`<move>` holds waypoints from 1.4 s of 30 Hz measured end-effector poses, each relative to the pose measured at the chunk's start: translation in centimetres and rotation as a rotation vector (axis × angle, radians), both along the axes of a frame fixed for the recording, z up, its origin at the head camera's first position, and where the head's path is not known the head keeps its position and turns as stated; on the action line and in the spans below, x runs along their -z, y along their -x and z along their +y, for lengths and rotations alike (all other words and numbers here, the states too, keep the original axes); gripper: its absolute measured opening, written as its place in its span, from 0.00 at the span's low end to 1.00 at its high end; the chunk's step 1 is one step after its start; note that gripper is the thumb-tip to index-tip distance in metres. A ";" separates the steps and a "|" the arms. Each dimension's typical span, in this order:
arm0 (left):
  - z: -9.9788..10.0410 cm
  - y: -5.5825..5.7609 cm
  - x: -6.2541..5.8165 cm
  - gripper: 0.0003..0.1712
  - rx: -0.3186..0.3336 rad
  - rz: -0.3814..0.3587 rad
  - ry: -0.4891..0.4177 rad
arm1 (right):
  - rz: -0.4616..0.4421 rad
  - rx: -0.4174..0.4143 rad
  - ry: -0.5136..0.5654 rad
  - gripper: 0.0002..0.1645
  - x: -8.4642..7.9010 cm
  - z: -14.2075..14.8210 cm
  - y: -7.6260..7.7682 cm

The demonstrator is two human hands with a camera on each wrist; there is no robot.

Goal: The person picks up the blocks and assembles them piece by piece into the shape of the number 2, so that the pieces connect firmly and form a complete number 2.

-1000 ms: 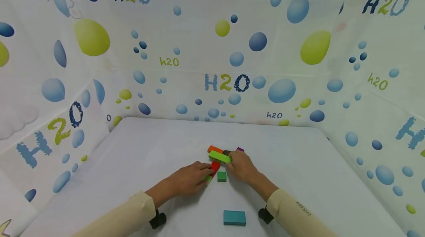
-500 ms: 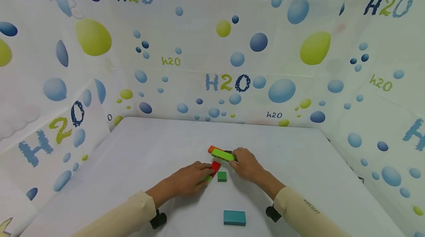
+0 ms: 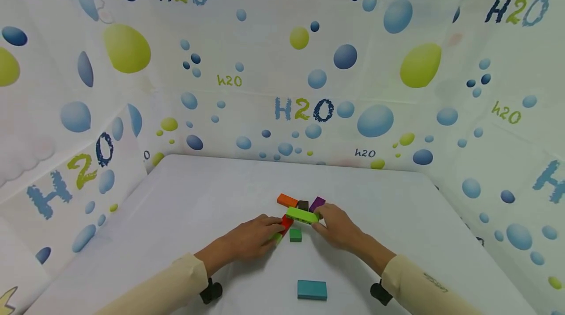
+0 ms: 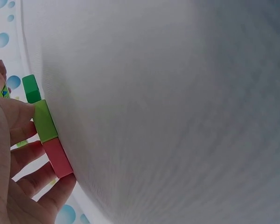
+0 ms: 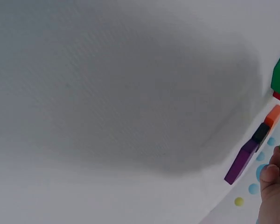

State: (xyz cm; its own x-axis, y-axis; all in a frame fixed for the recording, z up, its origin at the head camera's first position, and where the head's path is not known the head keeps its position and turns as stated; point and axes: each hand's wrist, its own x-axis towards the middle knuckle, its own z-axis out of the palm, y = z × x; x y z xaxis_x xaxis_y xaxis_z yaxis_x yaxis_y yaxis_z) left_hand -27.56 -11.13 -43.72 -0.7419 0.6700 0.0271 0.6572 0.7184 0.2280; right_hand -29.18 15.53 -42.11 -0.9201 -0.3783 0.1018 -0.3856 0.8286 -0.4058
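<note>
My left hand (image 3: 251, 239) grips a short row of two blocks lying end to end on the table. In the left wrist view these are a light green block (image 4: 45, 122) under the thumb and a red block (image 4: 58, 157) with fingers behind it. Between thumb and fingers, my right hand (image 3: 337, 226) pinches the end of a long lime-green block (image 3: 302, 215). That block overlaps the far tip of the red one in the head view, and its near side looks marked. Just in front of it sits a small green block (image 3: 295, 235).
Behind the hands lie an orange block (image 3: 287, 200), a dark block (image 3: 303, 205) and a purple block (image 3: 317, 203), in a bent row. Nearer the front is a flat teal block (image 3: 312, 289). Bubble-printed sheets rise around the white table (image 3: 212, 182).
My right hand has drawn the lime-green block right and toward me, off the orange and dark blocks, which show more now, as does the purple one. My left hand has stayed put.
</note>
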 end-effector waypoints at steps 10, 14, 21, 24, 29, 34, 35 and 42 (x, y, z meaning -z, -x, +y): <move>0.0 -0.1 -0.1 0.26 -0.002 -0.002 -0.001 | -0.006 -0.073 0.056 0.14 0.4 0.9 -1.6; 0.0 -0.1 -0.2 0.26 -0.001 0.000 0.001 | 0.006 -0.067 0.062 0.14 0.8 1.3 -2.1; -0.1 -0.2 -0.3 0.26 -0.013 -0.017 0.000 | 0.033 -0.122 0.121 0.14 1.1 1.6 -3.2; -0.2 -0.1 -0.3 0.26 -0.011 -0.012 -0.002 | 0.018 -0.157 0.145 0.13 1.2 1.7 -3.6; -0.2 -0.1 -0.2 0.26 -0.013 -0.022 -0.007 | -0.022 -0.209 0.185 0.13 1.7 1.8 -4.2; -0.2 -0.1 -0.2 0.27 -0.012 -0.035 -0.007 | -0.032 -0.270 0.224 0.14 2.3 1.7 -4.6; -0.2 -0.1 -0.2 0.27 -0.013 -0.037 -0.006 | -0.040 -0.278 0.232 0.13 2.3 1.7 -4.8; -0.1 -0.1 -0.4 0.27 -0.011 -0.028 0.014 | -0.127 -0.298 0.271 0.14 2.5 0.8 -5.8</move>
State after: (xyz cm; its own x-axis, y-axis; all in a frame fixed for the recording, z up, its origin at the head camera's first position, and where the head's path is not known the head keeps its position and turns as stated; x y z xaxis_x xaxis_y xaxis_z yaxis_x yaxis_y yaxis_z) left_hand -27.49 -11.26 -43.35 -0.7493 0.6622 -0.0028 0.6430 0.7286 0.2361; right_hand -23.33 16.31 -44.61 -0.7859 -0.6051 0.1272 -0.5253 0.5449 -0.6535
